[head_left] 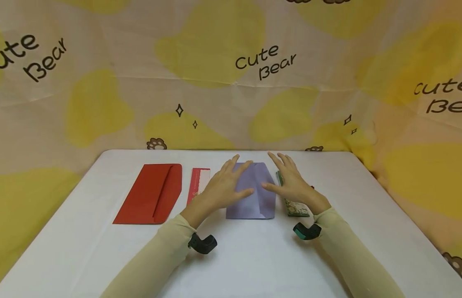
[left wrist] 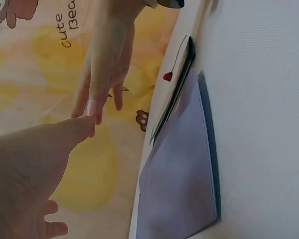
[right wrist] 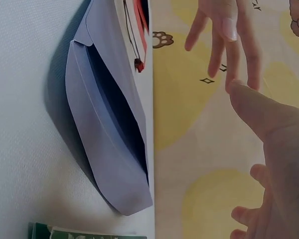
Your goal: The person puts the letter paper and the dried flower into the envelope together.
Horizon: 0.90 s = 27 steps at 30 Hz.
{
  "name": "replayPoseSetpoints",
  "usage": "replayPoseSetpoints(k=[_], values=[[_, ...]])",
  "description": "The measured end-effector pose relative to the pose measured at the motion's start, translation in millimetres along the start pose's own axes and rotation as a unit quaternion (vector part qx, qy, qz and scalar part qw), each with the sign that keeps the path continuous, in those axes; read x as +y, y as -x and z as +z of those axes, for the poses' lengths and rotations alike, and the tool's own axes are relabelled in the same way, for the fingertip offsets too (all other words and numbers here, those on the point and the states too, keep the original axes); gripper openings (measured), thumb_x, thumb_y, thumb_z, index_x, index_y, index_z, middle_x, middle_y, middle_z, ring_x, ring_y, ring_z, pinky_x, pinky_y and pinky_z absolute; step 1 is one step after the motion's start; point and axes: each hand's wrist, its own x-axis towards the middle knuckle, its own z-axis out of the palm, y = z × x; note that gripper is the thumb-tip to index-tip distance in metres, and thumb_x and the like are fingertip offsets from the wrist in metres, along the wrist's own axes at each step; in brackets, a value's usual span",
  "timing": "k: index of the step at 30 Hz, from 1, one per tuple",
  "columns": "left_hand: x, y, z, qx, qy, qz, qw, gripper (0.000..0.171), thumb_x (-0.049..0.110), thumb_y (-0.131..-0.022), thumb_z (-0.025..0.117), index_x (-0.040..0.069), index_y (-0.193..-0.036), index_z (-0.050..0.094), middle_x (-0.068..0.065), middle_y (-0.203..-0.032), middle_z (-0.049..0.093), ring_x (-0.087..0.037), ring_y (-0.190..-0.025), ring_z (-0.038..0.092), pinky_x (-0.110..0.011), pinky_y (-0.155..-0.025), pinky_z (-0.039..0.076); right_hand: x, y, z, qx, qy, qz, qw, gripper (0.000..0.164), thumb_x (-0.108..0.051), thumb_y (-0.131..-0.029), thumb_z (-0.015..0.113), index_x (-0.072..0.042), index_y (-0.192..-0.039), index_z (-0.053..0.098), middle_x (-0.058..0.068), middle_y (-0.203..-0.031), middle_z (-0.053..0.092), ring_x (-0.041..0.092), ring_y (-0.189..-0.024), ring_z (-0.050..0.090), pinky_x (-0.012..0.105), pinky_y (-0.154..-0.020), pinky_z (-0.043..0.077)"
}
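A lavender paper envelope (head_left: 249, 209) lies in the middle of the white table in the head view. Over its left side hovers my left hand (head_left: 226, 187), fingers spread and thumb out, holding nothing. My right hand (head_left: 293, 184) is raised above its right edge, likewise spread and holding nothing. Seen from the right wrist, the envelope's flap (right wrist: 102, 149) stands away from its body, showing a dark opening. A green floral card (head_left: 298, 209) lies partly hidden beneath the right hand. Left of the envelope, a red and white card (head_left: 195, 184) is partly covered by the left hand.
A red envelope (head_left: 147, 196) lies farther left on the white table (head_left: 249, 260). A thin cord with a small red bead (left wrist: 168, 76) hangs off the green card in the left wrist view. Behind the table's far edge rises a yellow-patterned cloth (head_left: 216, 82).
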Motion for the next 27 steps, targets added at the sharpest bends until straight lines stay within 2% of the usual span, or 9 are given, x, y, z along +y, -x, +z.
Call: replayPoseSetpoints(k=[9,16,27], values=[[-0.2,0.1,7.5,-0.016,-0.002,0.011,0.9998,0.078,0.053,-0.094,0.064,0.034,-0.159,0.027,-0.015,-0.170,0.015,-0.045,-0.153,0.026,-0.064,-0.110,0.041,3.9,1.5,1.2,-0.003,-0.007,-0.006,1.000,0.098,-0.048,-0.090,0.072,-0.026,-0.164,0.011,0.021,-0.169,0.009,0.047,-0.156,0.004,0.081,-0.110,0.019],[1.3,0.8,9.5,-0.025,-0.015,0.012,0.9995,0.075,0.053,-0.095,0.063,0.046,-0.158,0.022,-0.015,-0.171,0.011,-0.049,-0.152,0.026,-0.066,-0.109,0.041,6.3,2.6,2.4,-0.010,-0.012,-0.002,1.000,0.098,-0.047,-0.090,0.073,-0.026,-0.163,0.012,0.021,-0.169,0.009,0.047,-0.155,0.005,0.081,-0.109,0.021],[1.7,1.6,13.6,-0.054,-0.019,0.005,0.9984,0.077,0.054,-0.096,0.062,0.046,-0.159,0.019,-0.018,-0.170,0.011,-0.045,-0.153,0.026,-0.067,-0.108,0.041,10.8,0.9,2.6,-0.019,-0.025,-0.008,0.999,0.090,-0.041,-0.093,0.072,-0.018,-0.162,0.019,0.025,-0.167,0.015,0.049,-0.154,0.011,0.079,-0.111,0.022]])
